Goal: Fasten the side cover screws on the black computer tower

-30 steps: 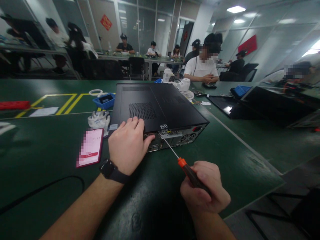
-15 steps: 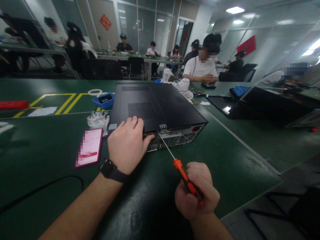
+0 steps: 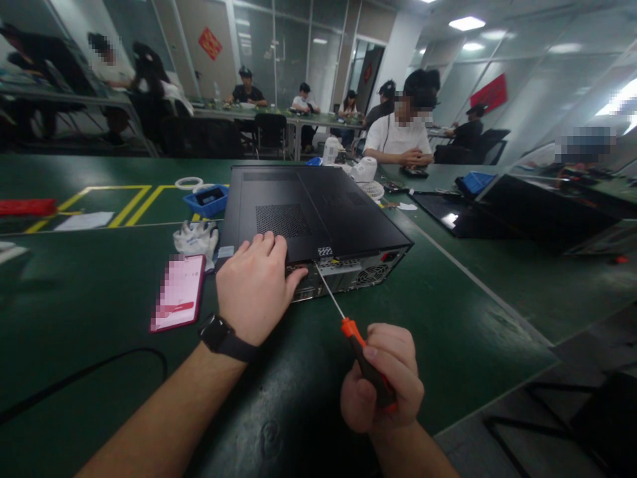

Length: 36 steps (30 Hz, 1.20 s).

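Observation:
A black computer case (image 3: 348, 209) lies flat on the green table (image 3: 468, 305), its rear panel facing me. My left hand (image 3: 253, 285) rests over the near left edge of the case, fingers stretched on the top and thumb reaching along the rear panel. In my right hand (image 3: 388, 378) is an orange and black screwdriver (image 3: 365, 358), fingers wrapped round its handle. The shaft slants up and left, and its tip meets the rear panel near the top edge, right of my left thumb. Whatever the tip touches is too small to make out.
Left of the case lie a phone (image 3: 178, 292), white gloves (image 3: 196, 239) and a blue tray (image 3: 206, 201). Behind it stands a small white fan (image 3: 367, 174). A flat black panel (image 3: 448, 212) lies to the right. A person in white (image 3: 401, 136) sits across the table.
My right hand has shifted slightly left, and the screwdriver handle has turned, showing more black. The tip stays at the same spot. My left hand and the case have hardly moved.

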Motion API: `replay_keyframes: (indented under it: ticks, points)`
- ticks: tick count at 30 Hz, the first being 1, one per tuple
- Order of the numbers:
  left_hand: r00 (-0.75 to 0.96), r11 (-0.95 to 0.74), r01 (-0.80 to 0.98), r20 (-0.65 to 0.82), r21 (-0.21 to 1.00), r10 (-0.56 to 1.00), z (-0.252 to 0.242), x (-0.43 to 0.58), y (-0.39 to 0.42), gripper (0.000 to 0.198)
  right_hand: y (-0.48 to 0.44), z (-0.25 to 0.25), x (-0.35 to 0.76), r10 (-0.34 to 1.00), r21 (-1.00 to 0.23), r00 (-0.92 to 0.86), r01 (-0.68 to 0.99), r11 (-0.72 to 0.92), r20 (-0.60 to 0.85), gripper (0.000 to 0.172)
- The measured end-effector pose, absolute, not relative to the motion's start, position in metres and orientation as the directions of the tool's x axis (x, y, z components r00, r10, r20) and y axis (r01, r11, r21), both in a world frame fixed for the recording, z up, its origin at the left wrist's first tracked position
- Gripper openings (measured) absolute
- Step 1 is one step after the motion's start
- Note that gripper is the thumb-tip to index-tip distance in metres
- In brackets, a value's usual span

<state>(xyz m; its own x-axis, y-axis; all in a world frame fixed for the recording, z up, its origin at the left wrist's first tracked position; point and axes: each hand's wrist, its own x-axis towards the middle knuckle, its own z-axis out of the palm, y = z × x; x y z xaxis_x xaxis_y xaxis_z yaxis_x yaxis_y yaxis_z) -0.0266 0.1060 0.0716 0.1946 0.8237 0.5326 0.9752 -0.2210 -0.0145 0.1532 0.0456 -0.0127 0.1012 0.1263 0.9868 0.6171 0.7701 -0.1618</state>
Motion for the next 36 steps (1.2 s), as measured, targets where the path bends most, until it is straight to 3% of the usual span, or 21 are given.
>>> replay_keyframes:
  ticks: [7,14,36]
  points:
    - [0.190,-0.216,0.976,0.536,-0.014,0.822,0.0705,-0.0260,0.1061,0.042,0.0441,-0.0149,0.1609,0.119,-0.130,0.062,0.674,0.727,0.991,0.016]
    - [0.194,-0.215,0.976,0.521,-0.021,0.831,0.0714,-0.0265,0.1061,0.042,0.0424,-0.0134,0.1568,0.174,-0.180,0.071,0.630,0.756,0.982,0.021]
    - [0.185,-0.214,0.977,0.516,-0.004,0.836,0.0716,-0.0255,0.1054,0.040,0.0456,-0.0177,0.1582,0.154,-0.182,0.099,0.594,0.784,0.983,0.021]
